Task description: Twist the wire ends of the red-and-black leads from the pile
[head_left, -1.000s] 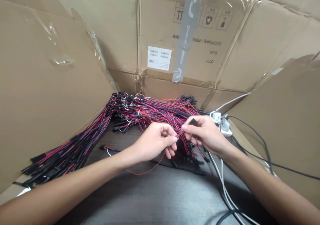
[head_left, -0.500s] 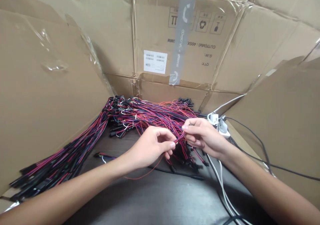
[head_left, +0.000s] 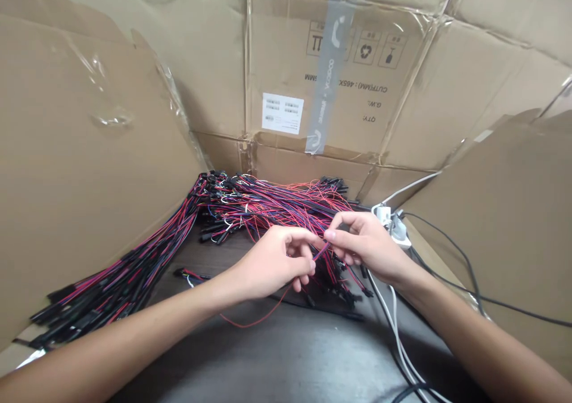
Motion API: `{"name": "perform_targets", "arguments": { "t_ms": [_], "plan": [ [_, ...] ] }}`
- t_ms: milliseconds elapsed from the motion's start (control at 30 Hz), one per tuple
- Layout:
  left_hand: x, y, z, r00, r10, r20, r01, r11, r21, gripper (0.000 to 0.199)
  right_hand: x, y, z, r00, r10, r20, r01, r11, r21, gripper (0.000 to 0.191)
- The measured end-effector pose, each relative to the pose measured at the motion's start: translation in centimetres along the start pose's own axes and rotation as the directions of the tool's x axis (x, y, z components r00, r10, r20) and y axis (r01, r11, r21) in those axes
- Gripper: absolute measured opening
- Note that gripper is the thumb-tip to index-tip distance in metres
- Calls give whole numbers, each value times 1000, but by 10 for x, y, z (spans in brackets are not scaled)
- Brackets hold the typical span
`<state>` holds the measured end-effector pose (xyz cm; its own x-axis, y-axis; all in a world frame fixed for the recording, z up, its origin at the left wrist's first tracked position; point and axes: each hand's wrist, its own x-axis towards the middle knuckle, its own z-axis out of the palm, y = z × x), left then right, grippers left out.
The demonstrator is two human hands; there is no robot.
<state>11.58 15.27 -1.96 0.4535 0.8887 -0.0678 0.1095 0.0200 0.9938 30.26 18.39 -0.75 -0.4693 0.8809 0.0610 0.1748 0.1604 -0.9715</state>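
Between my two hands runs a short stretch of thin red and purple wires [head_left: 322, 251], part of a wire harness. My left hand [head_left: 274, 263] pinches the wires between thumb and fingers, its index finger reaching toward the other hand. Thumb and index finger of my right hand [head_left: 364, 242] are closed on the upper end of the wires; the tip itself is hidden by the fingers. Below my left hand a loose red wire [head_left: 250, 325] curves over the table. Also lying there are a black connector end [head_left: 181, 273] and a black sleeved length [head_left: 330, 312], partly covered by my left forearm.
A heap of red, purple and black wire harnesses [head_left: 286, 203] lies behind my hands. Another bundle [head_left: 120, 284] stretches along the left. White plugs in a power strip [head_left: 397, 230] sit at right, with grey cables [head_left: 397, 331] trailing forward. Cardboard walls [head_left: 277, 45] enclose the dark table [head_left: 268, 367].
My left index finger has stretched out toward my right fingertips, and my right fingers have shifted slightly on the wires. The view has moved a little.
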Motion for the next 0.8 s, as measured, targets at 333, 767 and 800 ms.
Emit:
{"name": "perform_targets", "arguments": {
  "t_ms": [333, 767, 800],
  "plan": [
    [-1, 9, -2, 1000, -10, -10, 10, 1000, -9, 14, 1, 2, -1, 999, -43, -15, 42, 997, -71, 37],
    [-1, 8, 1, 998, -18, -52, 23, 994, 111, 14, -3, 8, 11, 976, -216, -26, 198, 934, -297, 31],
    [-1, 8, 1, 999, -23, -46, 28, 993, 111, 15, -3, 9, 12, 978, -206, -26, 191, 942, -277, 32]
  ]
}}
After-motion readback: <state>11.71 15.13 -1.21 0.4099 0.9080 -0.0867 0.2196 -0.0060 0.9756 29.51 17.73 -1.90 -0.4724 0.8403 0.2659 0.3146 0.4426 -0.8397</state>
